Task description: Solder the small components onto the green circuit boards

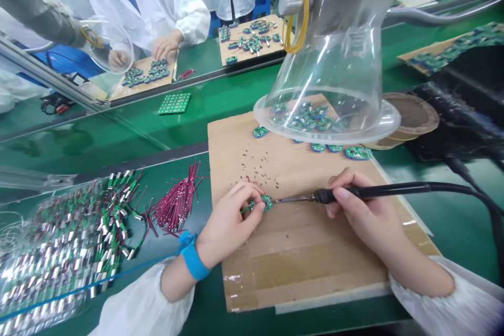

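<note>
Low over a sheet of brown cardboard [315, 252], my left hand [232, 215] pinches a small green circuit board [266, 202]. Part of the board, and whatever wire lies under the fingers, is hidden. A blue strap with a cord circles that wrist. My right hand [358, 210] grips a black soldering iron [326, 195] like a pen. Its metal tip points left and meets the right edge of the board, or comes very near it; contact is too small to tell. Dark specks [255, 168] dot the cardboard just behind my left hand.
A clear fume hood [326, 79] hangs above several green boards [357, 153] at the cardboard's back. Left lie red wires [177, 205] and many metal-ended parts with green wires [114, 220]. A green panel [174, 103] sits on the ledge. Across the bench, a co-worker's hands [167, 44] handle boards.
</note>
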A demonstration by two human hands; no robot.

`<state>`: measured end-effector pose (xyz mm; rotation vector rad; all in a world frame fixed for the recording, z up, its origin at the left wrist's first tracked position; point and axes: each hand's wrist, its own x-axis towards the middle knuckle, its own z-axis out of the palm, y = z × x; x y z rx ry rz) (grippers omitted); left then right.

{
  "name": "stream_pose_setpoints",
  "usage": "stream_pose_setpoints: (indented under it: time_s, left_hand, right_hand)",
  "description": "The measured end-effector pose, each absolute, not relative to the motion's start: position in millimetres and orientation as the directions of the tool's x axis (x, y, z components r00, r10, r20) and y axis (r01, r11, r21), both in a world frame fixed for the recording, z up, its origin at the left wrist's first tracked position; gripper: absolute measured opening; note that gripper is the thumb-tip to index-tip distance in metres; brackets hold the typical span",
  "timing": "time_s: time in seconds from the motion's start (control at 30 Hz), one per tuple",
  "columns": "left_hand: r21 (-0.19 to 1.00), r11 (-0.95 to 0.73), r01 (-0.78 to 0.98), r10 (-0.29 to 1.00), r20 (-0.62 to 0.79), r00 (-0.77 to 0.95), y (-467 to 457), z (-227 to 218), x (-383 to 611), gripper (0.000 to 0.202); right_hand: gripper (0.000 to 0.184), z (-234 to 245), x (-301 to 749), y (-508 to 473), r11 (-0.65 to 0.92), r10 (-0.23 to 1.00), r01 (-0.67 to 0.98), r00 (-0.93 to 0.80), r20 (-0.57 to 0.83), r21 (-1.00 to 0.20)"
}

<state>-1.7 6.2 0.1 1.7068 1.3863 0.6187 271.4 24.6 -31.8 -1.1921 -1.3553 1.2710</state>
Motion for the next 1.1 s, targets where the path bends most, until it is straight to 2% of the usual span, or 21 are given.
stream_pose_setpoints:
  time_s: [0.13,0.27,0.57,0.77,1.1]
  left_hand:
    - [0.845,-0.034,0.533,0.943,-0.149,0.297,6,1,-4,0.008]
    - [0.841,-0.086,0.534,0.94,-0.11,0.323,7,3,-2,0.011]
    - [0.833,-0.06,0.551,0.946,-0.129,0.298,9,4,4,0.012]
    - [0.832,-0.047,0.552,0.948,-0.137,0.287,8,2,5,0.013]
    - [0.827,-0.04,0.56,0.958,-0.127,0.256,5,-1,7,0.013]
  right_hand:
    - [0.021,-30,270,25,0.016,0.988,0.087,-0.155,0.002,-0.996]
    - [0.019,-26,268,25,0.045,0.981,0.141,-0.196,0.017,-0.989]
    - [0.014,-21,265,25,0.144,0.96,0.212,-0.267,0.084,-0.967]
    - [0.012,-24,267,24,0.143,0.962,0.198,-0.258,0.09,-0.97]
    - [0.01,-32,268,25,0.246,0.937,0.245,-0.309,0.165,-0.938]
